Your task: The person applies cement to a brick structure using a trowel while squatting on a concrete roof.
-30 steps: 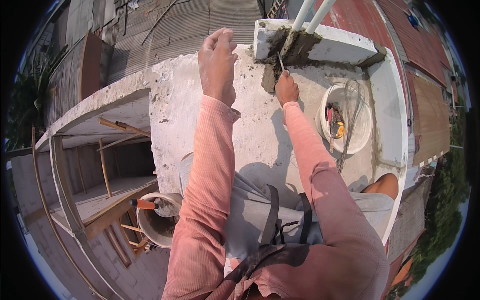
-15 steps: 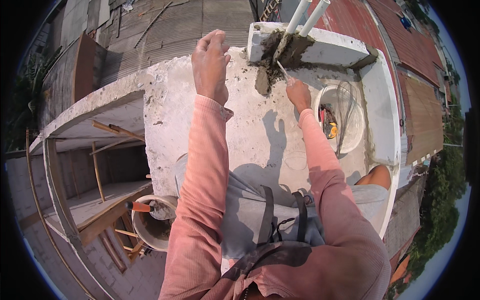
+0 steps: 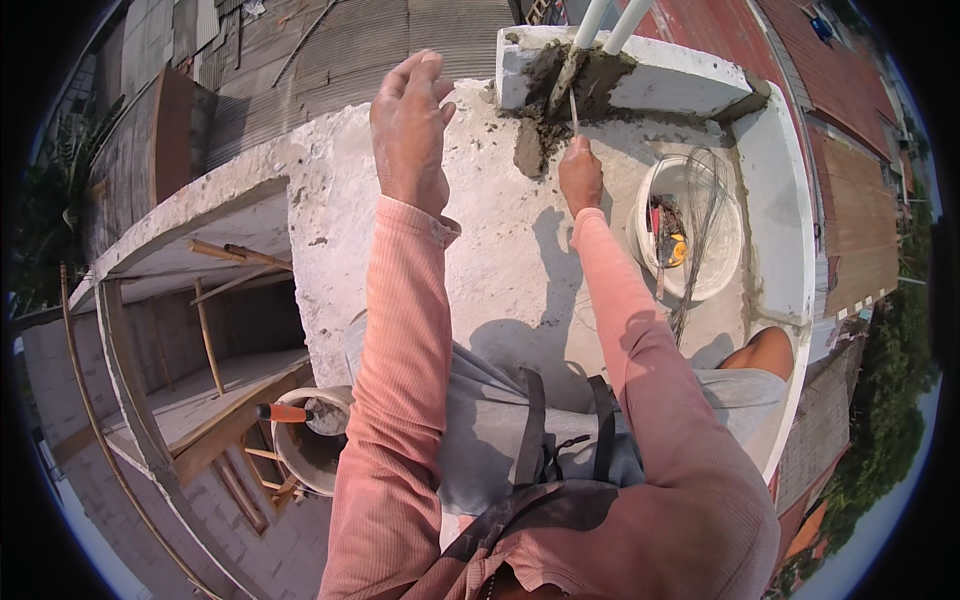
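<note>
My right hand is closed around a slim metal tool, its exact kind too small to tell. Its far end reaches the wet grey mortar packed around the foot of two white pipes. These rise at a low white block wall. A lump of mortar lies on the slab left of the tool. Raised over the slab's far left edge, my left hand holds nothing, its fingers stretched out.
On the rough concrete slab, a white tub with wire and a yellow tool stands right. A bucket carrying an orange-handled trowel is at left. Beyond the slab's left edge is a drop toward a lower level.
My right hand has shifted slightly left and up, and the tool now points more upright into the mortar by the pipes. My left hand stays raised, a little farther left.
</note>
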A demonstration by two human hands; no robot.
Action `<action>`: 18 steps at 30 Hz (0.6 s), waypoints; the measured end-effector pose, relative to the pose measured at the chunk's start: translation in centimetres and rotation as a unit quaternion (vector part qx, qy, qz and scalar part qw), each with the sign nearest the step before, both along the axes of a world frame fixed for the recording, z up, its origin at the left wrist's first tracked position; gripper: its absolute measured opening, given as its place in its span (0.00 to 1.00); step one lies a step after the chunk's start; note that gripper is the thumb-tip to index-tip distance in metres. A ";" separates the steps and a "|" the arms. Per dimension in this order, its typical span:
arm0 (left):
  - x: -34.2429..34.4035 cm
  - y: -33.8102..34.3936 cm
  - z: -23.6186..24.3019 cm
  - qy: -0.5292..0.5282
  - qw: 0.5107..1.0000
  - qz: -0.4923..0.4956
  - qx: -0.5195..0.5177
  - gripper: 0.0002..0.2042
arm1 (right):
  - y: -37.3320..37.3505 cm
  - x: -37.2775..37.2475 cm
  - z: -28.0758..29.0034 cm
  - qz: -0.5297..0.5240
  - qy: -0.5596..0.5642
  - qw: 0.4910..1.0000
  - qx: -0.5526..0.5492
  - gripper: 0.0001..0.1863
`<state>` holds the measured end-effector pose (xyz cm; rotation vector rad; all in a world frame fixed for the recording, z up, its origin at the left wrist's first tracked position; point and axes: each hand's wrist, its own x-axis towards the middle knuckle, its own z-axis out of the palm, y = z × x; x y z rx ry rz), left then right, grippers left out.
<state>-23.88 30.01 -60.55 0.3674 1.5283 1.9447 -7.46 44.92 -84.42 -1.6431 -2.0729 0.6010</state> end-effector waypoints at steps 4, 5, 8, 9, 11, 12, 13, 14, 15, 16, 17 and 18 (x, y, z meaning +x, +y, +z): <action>0.3 0.7 0.2 0.021 1.000 -0.016 0.013 0.26 | 0.2 0.2 -1.9 -0.020 -0.013 1.000 -0.008 0.12; 0.5 0.7 -0.1 0.024 0.999 -0.023 0.018 0.26 | 0.0 0.5 -2.2 -0.022 -0.016 1.000 -0.015 0.12; 0.4 0.3 0.1 0.023 1.000 -0.020 0.003 0.27 | 0.5 0.6 -0.4 0.018 -0.084 0.995 -0.045 0.14; 0.2 0.3 0.0 0.024 0.999 -0.020 0.003 0.27 | 0.4 0.8 -0.4 0.017 -0.083 0.995 -0.045 0.14; -0.1 0.3 0.7 0.024 1.000 -0.012 -0.015 0.28 | 1.0 1.2 -0.2 0.071 -0.164 0.980 -0.083 0.17; 0.1 0.4 0.5 0.026 1.000 -0.013 -0.005 0.28 | 1.2 2.1 -0.5 0.068 -0.163 0.981 -0.074 0.17; 0.5 0.6 0.6 0.019 1.000 -0.020 -0.015 0.28 | 1.1 2.7 -0.6 0.061 -0.163 0.982 -0.080 0.17; 0.6 0.9 0.8 0.011 0.999 -0.027 -0.026 0.29 | 1.4 2.9 -0.5 0.055 -0.163 0.981 -0.086 0.18; 0.4 1.3 1.2 0.017 0.999 -0.027 -0.018 0.29 | 2.8 2.7 -0.1 0.054 -0.158 0.983 -0.078 0.18; 0.1 0.7 0.7 0.025 0.999 -0.020 -0.026 0.29 | 2.0 2.4 0.8 0.057 -0.159 0.980 -0.101 0.18; -0.2 0.2 -0.1 0.027 0.999 -0.015 -0.032 0.29 | 1.5 2.3 2.0 0.058 -0.166 0.977 -0.122 0.18; -0.3 -0.4 -0.2 0.019 0.999 -0.007 -0.029 0.29 | 0.4 2.1 3.4 0.058 -0.155 0.981 -0.103 0.16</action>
